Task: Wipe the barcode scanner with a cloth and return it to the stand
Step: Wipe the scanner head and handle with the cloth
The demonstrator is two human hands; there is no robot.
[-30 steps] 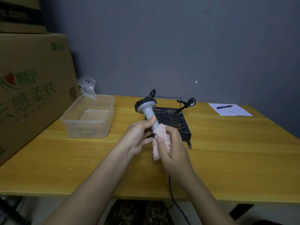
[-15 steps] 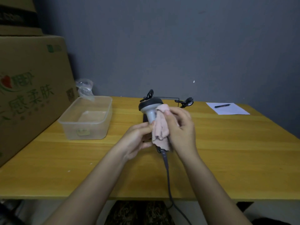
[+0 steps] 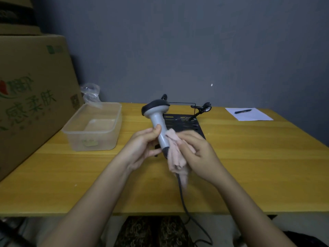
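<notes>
The right hand [image 3: 197, 150], squeezing the cloth [image 3: 176, 154], has slid down the scanner [image 3: 157, 120]; the left hand [image 3: 142, 147] grips its handle. More wiping first.

Head-worn camera looks forward and down, close over the table [image 3: 249, 157]; wall behind

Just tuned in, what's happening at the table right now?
A person is cleaning a barcode scanner. The left hand grips the scanner's grey handle and holds it up above the yellow table, head pointing away. The right hand presses a pink cloth against the lower part of the handle. The scanner's cable hangs off the table's front edge. The black stand sits just behind, unoccupied, so returning the scanner is not yet done.
</notes>
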